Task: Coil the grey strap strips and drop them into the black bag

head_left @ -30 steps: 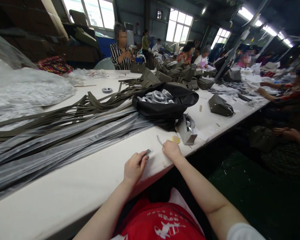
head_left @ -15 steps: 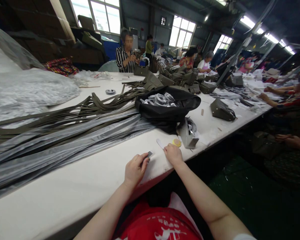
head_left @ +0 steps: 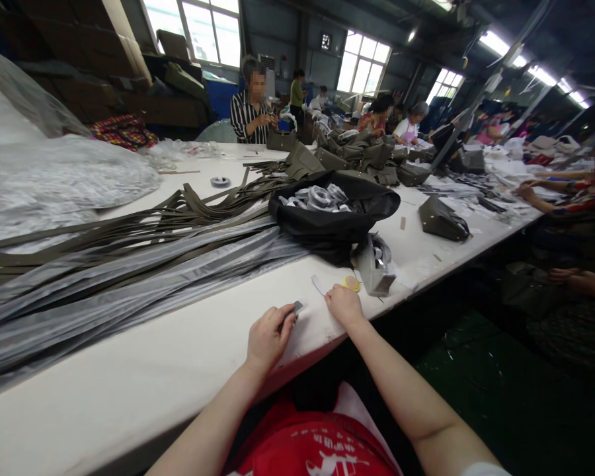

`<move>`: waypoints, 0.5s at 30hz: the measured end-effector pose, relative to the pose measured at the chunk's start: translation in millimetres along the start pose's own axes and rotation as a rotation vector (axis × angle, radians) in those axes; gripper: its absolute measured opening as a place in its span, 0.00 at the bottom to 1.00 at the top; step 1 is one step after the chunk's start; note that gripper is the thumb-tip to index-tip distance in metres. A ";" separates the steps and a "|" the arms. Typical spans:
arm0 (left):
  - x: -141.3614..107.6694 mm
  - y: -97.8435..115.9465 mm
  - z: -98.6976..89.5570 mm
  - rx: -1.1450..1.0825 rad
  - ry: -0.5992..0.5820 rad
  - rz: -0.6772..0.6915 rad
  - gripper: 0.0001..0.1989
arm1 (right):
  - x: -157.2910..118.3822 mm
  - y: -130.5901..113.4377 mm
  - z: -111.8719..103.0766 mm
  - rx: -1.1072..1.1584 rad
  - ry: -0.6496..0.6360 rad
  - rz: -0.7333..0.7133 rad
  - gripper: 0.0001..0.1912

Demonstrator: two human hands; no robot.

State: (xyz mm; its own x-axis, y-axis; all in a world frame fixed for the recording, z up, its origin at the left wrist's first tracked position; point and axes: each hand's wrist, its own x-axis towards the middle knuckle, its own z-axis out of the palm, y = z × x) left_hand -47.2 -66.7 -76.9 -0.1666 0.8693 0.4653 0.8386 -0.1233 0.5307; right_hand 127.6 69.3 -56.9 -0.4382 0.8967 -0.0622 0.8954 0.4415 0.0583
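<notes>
Near the table's front edge, my left hand point(head_left: 270, 337) is closed around a small flat grey piece point(head_left: 297, 307), its squared end poking out past the fingertips; its exact kind does not show. My right hand point(head_left: 344, 305) is closed on the end of a thin white strip point(head_left: 318, 284), which curves away over the tabletop. Just beyond that hand lies a yellow-rimmed roll of tape point(head_left: 351, 283). A small grey bag point(head_left: 375, 268) with wrapped parts in it stands to the right of the roll.
Long dark straps point(head_left: 193, 205) and plastic-wrapped grey strips cover the table's left point(head_left: 143, 370). A black cloth bag point(head_left: 327, 228) holds several wrapped rings. Dark green handbags point(head_left: 441, 218) lie farther along. Co-workers sit across the table and at the right, one in a striped shirt point(head_left: 248, 119).
Both my hands stay almost where they were, with the same things in them. The co-worker in stripes has moved their hands slightly, and the view has shifted a little.
</notes>
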 end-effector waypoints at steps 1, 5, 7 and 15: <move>-0.1 -0.1 0.2 -0.001 -0.002 -0.002 0.15 | 0.3 -0.5 -1.0 -0.005 -0.004 -0.001 0.17; -0.5 -0.9 0.9 -0.003 -0.003 -0.008 0.15 | 1.2 -3.8 -2.9 -0.028 -0.018 -0.004 0.17; -0.8 -1.2 0.9 -0.013 -0.004 -0.010 0.15 | 1.6 -4.9 -3.0 -0.036 -0.022 -0.001 0.17; 0.1 -0.1 -0.3 -0.055 -0.007 -0.015 0.15 | 13.7 -8.9 -2.1 -0.018 -0.016 0.073 0.16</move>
State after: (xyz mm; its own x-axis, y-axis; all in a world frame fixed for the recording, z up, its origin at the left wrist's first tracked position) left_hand -47.4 -66.9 -76.7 -0.1752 0.8747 0.4518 0.8061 -0.1360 0.5759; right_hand 113.4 77.7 -56.1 -0.3704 0.9260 -0.0730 0.9232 0.3756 0.0812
